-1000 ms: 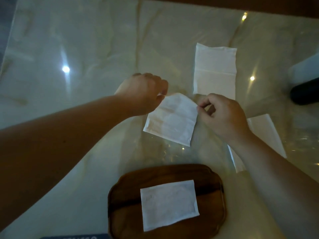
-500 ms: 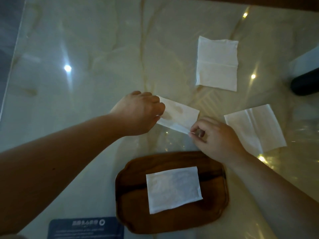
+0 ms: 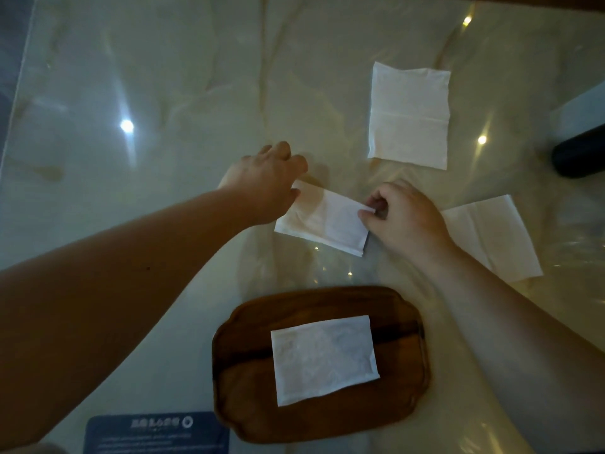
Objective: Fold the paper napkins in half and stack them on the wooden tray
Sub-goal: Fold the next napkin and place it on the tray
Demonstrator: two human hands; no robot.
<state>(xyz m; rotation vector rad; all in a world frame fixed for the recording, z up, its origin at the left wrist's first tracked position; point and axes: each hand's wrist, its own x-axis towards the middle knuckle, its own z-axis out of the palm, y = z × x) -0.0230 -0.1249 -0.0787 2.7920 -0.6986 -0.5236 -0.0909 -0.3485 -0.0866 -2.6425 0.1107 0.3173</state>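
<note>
A white napkin folded in half (image 3: 322,221) lies on the marble table between my hands. My left hand (image 3: 265,180) rests on its left end, fingers down on the paper. My right hand (image 3: 401,214) pinches the napkin's upper right corner between thumb and fingers. Nearer to me sits the dark wooden tray (image 3: 248,381) with one folded napkin (image 3: 324,357) lying on it. Two unfolded napkins lie on the table: one at the back right (image 3: 409,114), one to the right (image 3: 491,234), partly behind my right forearm.
A glossy marble table (image 3: 163,93) with bright light reflections carries everything. A dark blue printed card (image 3: 154,434) lies at the near edge, left of the tray. A black rounded object (image 3: 579,155) and a pale object sit at the far right edge.
The napkin, held up open a second ago, has been folded over and laid flat on the table. Both hands have come down with it; the view has shifted so the tray sits higher.
</note>
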